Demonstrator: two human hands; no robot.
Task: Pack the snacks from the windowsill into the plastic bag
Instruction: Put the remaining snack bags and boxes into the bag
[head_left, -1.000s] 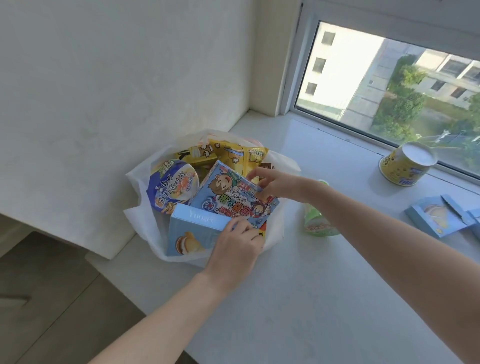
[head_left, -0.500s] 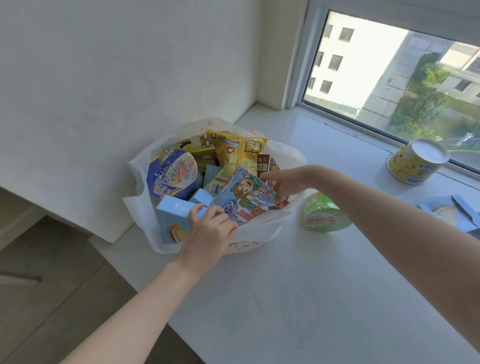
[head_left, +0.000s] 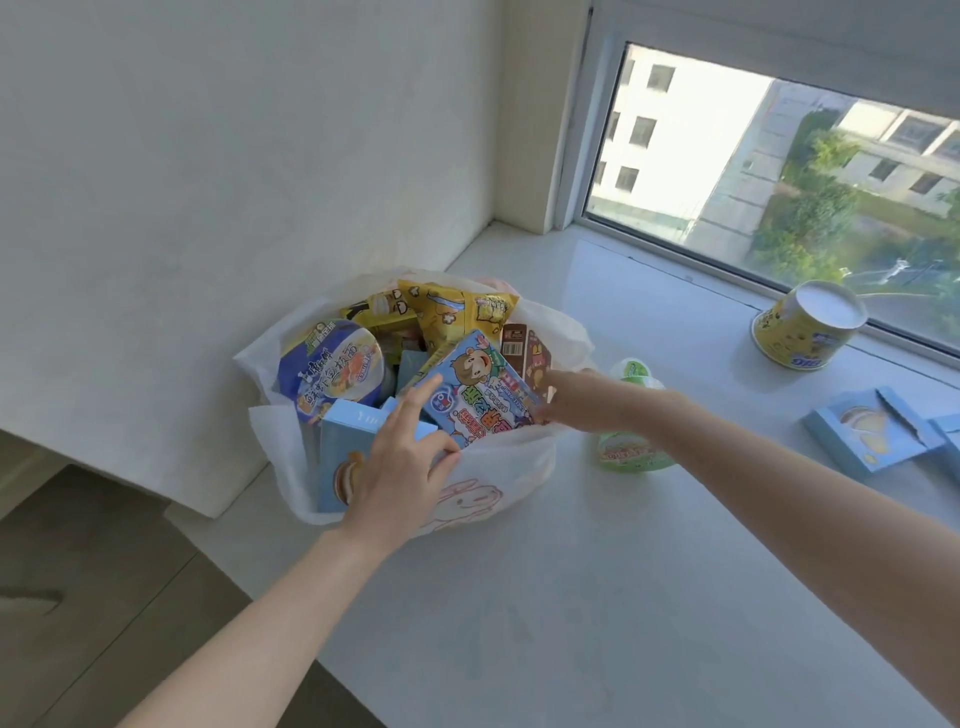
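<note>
A white plastic bag (head_left: 498, 483) with a pink drawing stands on the windowsill (head_left: 571, 597) by the wall. It is packed with a blue noodle bowl (head_left: 330, 366), a yellow popcorn bag (head_left: 457, 312), a brown packet (head_left: 527, 348), a light-blue box (head_left: 340, 452) and a blue cartoon packet (head_left: 475, 395) on top. My left hand (head_left: 400, 462) rests on the bag's front rim, fingers spread over the box and the packet's lower edge. My right hand (head_left: 571, 400) is blurred at the packet's right edge by the bag's rim; its grip is unclear.
A green jelly cup (head_left: 631, 452) sits just right of the bag, partly behind my right forearm. A yellow can (head_left: 805, 332) lies tilted near the window frame. Light-blue flat boxes (head_left: 872, 436) lie at the far right. The sill drops to the floor at front left.
The cartoon packet has settled lower and more upright in the bag. My left hand's fingers have spread out. My right hand has slid to the packet's right edge.
</note>
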